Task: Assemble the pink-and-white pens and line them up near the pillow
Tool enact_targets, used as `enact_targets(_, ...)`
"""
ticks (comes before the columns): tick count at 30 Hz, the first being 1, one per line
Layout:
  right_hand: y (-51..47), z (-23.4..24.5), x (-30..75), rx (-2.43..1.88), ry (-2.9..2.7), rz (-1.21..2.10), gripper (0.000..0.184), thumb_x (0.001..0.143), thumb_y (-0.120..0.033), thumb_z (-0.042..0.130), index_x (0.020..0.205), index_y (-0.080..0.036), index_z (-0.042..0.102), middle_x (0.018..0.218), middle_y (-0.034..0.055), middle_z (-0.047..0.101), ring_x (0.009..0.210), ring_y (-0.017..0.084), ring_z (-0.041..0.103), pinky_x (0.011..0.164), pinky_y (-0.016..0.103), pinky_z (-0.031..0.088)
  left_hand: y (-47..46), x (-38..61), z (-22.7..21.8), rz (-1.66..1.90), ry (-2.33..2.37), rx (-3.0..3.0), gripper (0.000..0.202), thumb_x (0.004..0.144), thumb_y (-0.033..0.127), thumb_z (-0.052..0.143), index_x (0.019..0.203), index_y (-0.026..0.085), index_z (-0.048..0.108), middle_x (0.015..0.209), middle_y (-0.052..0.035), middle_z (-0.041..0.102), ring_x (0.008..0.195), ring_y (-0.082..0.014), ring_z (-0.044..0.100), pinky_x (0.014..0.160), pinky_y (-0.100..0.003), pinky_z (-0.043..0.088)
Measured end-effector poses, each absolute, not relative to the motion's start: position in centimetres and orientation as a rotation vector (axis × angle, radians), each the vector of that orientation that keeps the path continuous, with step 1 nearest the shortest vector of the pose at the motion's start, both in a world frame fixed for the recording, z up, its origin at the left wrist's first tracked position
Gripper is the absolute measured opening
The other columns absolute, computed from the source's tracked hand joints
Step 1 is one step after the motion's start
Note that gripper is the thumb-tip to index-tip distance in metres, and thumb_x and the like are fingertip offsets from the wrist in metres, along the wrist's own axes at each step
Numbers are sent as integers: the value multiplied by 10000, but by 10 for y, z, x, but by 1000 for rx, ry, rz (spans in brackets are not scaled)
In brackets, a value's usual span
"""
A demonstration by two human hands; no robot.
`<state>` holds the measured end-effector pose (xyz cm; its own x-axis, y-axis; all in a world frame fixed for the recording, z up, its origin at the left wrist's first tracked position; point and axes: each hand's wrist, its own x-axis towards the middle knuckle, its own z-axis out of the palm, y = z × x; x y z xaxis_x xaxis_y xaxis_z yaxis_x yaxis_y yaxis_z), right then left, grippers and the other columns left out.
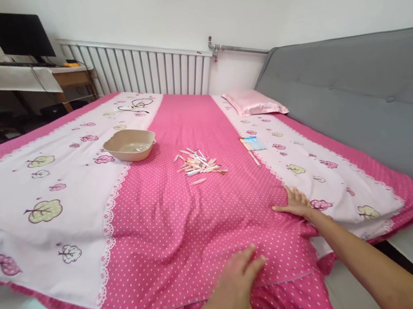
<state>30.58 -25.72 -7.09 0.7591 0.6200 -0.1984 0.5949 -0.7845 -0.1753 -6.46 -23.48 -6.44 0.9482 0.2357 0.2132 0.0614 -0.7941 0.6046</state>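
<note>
My left hand (239,289) is over the front edge of the bed, its fingers spread and nothing in them. Farther right, my right hand (296,203) rests on the pink polka-dot bedspread (186,221), fingers apart and empty. Beyond both hands lies a loose heap of pens (198,162) in white, pink and orange tones. To the right of the heap, a row of blue-topped pens (254,143) lies side by side, with a single pen (254,158) just below. A beige plastic basin (129,146) stands on the left, with something clear inside that I cannot make out.
A black cable (137,105) lies at the bed's far side. A pink pillow (255,102) is near the grey headboard (354,87) on the right. Behind the bed are a white radiator (144,67) and, at left, a desk (74,76) with a monitor (18,35).
</note>
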Motion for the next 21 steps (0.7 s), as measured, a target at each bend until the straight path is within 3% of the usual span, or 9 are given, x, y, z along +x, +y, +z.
enact_targets(3,-257,-73,307,-2835,-991,382,1155,525,-769,545,1436,-220,95,1519,158,-39,1374,387,-21,1083,513,59,-266,-53,-89,280,37,2580,917,704,555,609,1436,286,127,1511,-148,146,1344,-351,245,1054,-510,284)
enact_targets(6,-256,-74,306,-2838,-980,387,1150,531,-763,544,1437,-219,89,1519,157,-45,1373,390,-25,1081,520,56,-273,-44,-108,326,188,2617,965,645,466,703,1423,267,167,1473,-196,235,1298,-387,313,1001,-515,347)
enact_targets(9,-254,-74,306,-2843,-981,382,1150,531,-760,547,1437,-214,95,1519,158,-31,1374,387,-18,1080,521,60,-271,-42,-105,463,374,2580,671,777,260,590,1376,272,288,1344,-157,439,1162,-291,484,912,-406,448)
enact_targets(11,-254,-75,307,-2846,-976,382,1152,525,-761,549,1436,-214,104,1519,158,-22,1375,386,-11,1080,520,63,-269,-42,-91,487,453,2555,474,841,138,449,1295,271,415,1094,-92,602,947,-206,586,799,-327,492)
enact_targets(13,-255,-76,308,-2844,-974,375,1152,522,-765,549,1434,-210,115,1519,161,-18,1374,387,-9,1082,519,60,-269,-38,-72,459,466,2491,400,826,101,437,1190,246,517,921,-49,637,827,-173,600,748,-286,496)
enact_targets(16,-256,-76,308,-2831,-988,364,1145,526,-765,547,1432,-206,124,1518,169,-20,1373,391,-10,1081,522,58,-270,-29,-39,461,398,2373,369,767,58,469,1069,235,588,945,-26,651,854,-152,605,785,-250,477)
enact_targets(21,-257,-72,305,-2844,-965,378,1144,518,-784,527,1431,-218,134,1521,159,-15,1375,385,14,1087,505,65,-271,-15,6,495,220,2471,257,791,161,493,1014,223,605,864,-17,656,823,-160,608,762,-255,467)
